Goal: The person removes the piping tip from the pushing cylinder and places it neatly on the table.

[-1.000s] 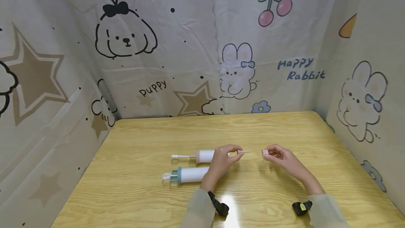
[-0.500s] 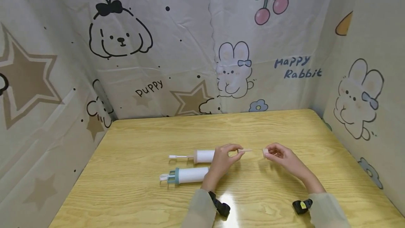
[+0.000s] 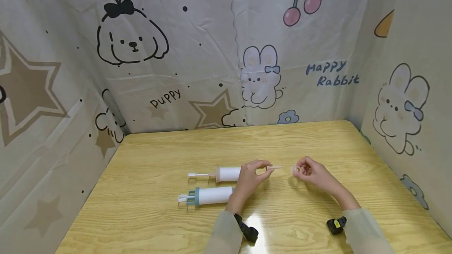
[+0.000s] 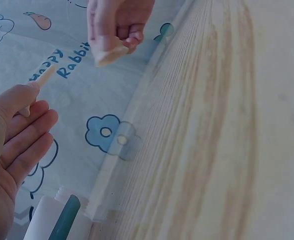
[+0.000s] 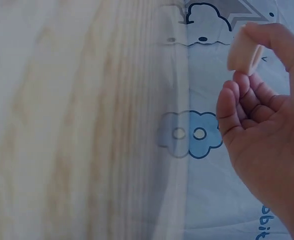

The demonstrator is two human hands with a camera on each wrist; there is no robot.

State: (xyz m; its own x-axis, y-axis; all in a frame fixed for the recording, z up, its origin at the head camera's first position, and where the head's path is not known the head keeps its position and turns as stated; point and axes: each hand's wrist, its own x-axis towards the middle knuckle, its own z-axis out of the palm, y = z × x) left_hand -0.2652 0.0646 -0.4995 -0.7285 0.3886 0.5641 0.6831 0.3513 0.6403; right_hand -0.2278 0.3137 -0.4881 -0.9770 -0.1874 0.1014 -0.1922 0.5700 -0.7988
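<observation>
My left hand (image 3: 248,181) pinches a thin, pale pink tapered nozzle (image 4: 47,76) between thumb and index finger, its tip pointing right. In the left wrist view the other fingers are spread out below it. My right hand (image 3: 318,173) holds a short pale pink ring-shaped cap (image 5: 242,52) between thumb and fingertips, a small gap away from the nozzle's tip. Behind my left hand lies a white tube (image 3: 228,174) with a pink end collar. Nearer me, a second white tube (image 3: 215,195) with a teal collar is partly hidden by my left wrist.
A thin white-tipped rod (image 3: 197,175) sticks out leftward from the pink-collared tube, and a teal frame with a white loop (image 3: 182,198) from the other. Patterned cloth (image 3: 212,50) rises behind and beside the wooden table (image 3: 159,148).
My right hand has turned the cap, so its ring opening now shows in the head view. The left hand keeps its pinch on the nozzle. The head view has shifted slightly.
</observation>
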